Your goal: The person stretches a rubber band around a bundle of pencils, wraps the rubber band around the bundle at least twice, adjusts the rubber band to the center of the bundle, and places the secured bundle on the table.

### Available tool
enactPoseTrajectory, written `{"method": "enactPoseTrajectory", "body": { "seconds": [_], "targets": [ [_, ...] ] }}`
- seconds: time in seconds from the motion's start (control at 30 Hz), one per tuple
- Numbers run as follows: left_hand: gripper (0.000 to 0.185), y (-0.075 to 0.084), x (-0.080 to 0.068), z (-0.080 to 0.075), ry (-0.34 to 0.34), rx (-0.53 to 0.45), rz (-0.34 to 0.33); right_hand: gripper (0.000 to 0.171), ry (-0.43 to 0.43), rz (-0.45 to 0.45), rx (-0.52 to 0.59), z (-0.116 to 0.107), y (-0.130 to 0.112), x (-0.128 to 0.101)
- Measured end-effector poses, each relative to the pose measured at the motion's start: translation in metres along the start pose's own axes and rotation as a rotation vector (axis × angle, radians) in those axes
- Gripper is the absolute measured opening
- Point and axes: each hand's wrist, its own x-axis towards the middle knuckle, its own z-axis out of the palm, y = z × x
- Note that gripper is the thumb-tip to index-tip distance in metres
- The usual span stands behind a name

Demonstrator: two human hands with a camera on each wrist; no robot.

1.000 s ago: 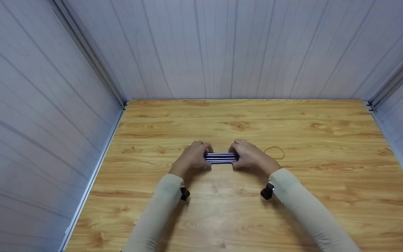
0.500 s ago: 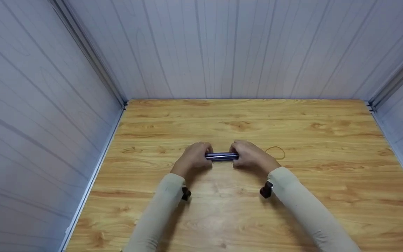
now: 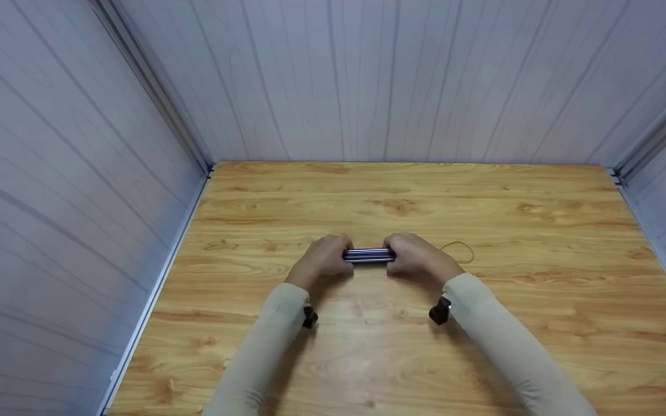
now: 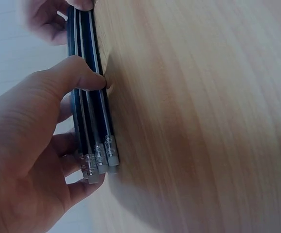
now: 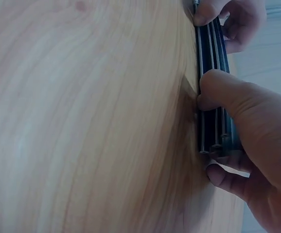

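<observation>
A bundle of dark blue pencils (image 3: 369, 255) with silver stripes lies crosswise between both hands at the middle of the table. My left hand (image 3: 324, 256) grips its left end, the thumb on the near side and the fingers behind. White erasers (image 4: 93, 175) in clear or silvery ferrules stick out past that hand in the left wrist view. At the other end my right hand (image 3: 414, 255) pinches the bundle between thumb and fingers. Flat, unsharpened-looking pencil ends (image 5: 213, 146) show below its thumb in the right wrist view.
A thin yellow rubber band (image 3: 458, 252) lies on the wood-grain table (image 3: 402, 358), just right of the right hand. White panel walls (image 3: 362, 81) stand at the back and both sides. A small black device (image 3: 440, 311) sits at each wrist.
The pencils have turned and bunched closer between the hands, so the bundle looks narrower than a second ago. Both hands keep their grip, and the rubber band stays on the table.
</observation>
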Motion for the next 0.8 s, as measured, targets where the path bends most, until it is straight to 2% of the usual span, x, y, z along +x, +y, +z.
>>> {"method": "enactPoseTrajectory", "body": {
  "seconds": [0.13, 0.3, 0.4, 0.57, 0.8],
  "targets": [
    [0.029, 0.000, 0.002, 0.001, -0.006, -0.004, -0.020, 0.038, 0.005, -0.014, -0.038, 0.003, 0.006, 0.005],
    [0.022, 0.001, 0.003, 0.000, 0.008, 0.007, -0.003, 0.035, -0.034, 0.027, -0.008, -0.013, -0.018, -0.005],
    [0.023, 0.001, 0.004, -0.001, 0.016, 0.038, 0.012, 0.032, -0.038, 0.056, 0.007, -0.015, -0.023, -0.008],
    [0.027, 0.001, 0.005, -0.001, 0.001, 0.060, -0.006, 0.034, -0.031, 0.067, 0.000, -0.012, -0.022, -0.008],
    [0.021, 0.003, 0.002, 0.001, 0.006, 0.060, 0.007, 0.030, -0.023, 0.058, -0.023, -0.011, -0.021, -0.009]
  ]
}}
